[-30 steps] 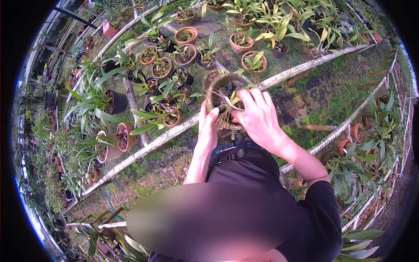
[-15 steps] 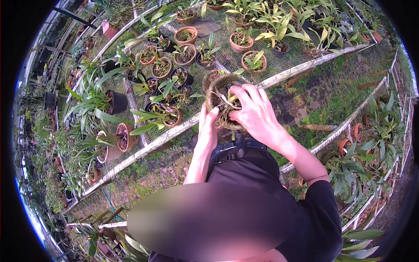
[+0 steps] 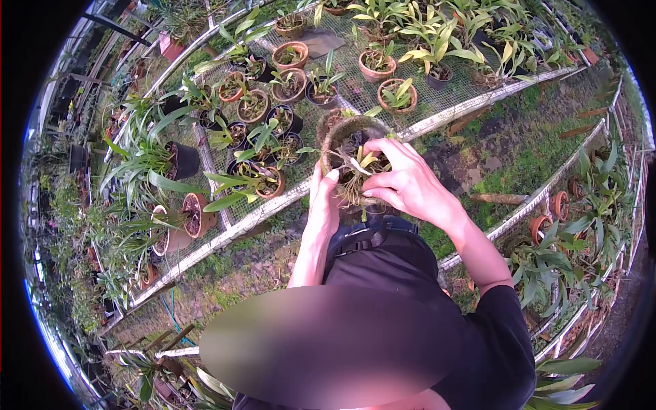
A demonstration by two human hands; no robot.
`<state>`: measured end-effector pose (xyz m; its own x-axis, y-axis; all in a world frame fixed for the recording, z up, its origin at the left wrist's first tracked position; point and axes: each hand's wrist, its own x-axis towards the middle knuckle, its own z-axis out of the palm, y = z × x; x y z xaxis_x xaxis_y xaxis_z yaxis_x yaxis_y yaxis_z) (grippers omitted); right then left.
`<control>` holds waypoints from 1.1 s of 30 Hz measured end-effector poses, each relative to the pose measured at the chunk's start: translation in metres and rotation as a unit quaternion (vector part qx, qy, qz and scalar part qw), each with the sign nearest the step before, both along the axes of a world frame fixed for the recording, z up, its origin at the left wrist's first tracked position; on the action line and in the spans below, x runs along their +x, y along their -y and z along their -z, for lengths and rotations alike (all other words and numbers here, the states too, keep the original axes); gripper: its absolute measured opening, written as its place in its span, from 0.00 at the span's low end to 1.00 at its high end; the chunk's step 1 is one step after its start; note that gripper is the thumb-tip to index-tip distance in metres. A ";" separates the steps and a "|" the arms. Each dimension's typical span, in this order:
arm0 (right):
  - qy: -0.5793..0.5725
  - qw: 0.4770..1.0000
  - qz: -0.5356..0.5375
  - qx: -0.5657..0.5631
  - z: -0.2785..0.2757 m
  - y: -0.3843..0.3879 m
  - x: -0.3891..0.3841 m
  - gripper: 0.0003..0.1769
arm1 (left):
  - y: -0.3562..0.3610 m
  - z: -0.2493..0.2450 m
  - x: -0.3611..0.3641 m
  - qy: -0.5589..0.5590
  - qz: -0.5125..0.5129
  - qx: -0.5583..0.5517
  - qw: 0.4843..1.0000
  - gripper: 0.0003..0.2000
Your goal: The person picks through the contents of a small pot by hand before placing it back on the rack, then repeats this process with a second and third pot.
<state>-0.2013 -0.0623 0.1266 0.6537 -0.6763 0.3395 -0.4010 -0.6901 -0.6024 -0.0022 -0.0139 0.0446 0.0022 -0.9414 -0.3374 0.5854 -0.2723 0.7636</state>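
Observation:
A round, mossy pot (image 3: 355, 126) is held in front of my body, above the bench's near edge. Inside it is a small plant (image 3: 369, 161) with yellow-green shoots and a tangle of thin roots. My left hand (image 3: 325, 195) grips the pot's left side, the thumb on the rim. On the right, my right hand (image 3: 404, 179) reaches over the rim with curled fingers and pinches at the plant and its roots. What lies deep in the pot is hidden by the roots and fingers.
Beyond my hands, a wire-mesh bench (image 3: 342, 82) with a pale edge rail (image 3: 465, 108) carries several potted plants. A large black pot (image 3: 183, 160) stands at the left. Another bench with terracotta pots (image 3: 540, 229) runs along the right.
My right hand has shifted slightly right and its fingers have spread a little over the roots. My left hand and the pot have barely moved.

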 end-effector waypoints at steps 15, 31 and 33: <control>-0.037 0.984 0.092 -0.148 0.002 -0.019 -0.003 0.10 | 0.002 0.010 0.003 -0.044 -0.006 -0.012 0.999 0.36; 0.043 0.992 0.059 -0.102 0.012 -0.029 -0.003 0.07 | 0.001 -0.005 0.000 -0.026 -0.040 -0.008 0.999 0.35; 0.038 0.990 0.056 -0.124 0.011 -0.030 -0.002 0.06 | 0.001 -0.002 0.001 -0.029 -0.039 -0.015 0.999 0.36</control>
<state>-0.2038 -0.0326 0.1151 0.5462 -0.6331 0.5485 -0.4436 -0.7741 -0.4517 -0.0009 -0.0150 0.0465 0.0569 -0.9487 -0.3111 0.6479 -0.2020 0.7345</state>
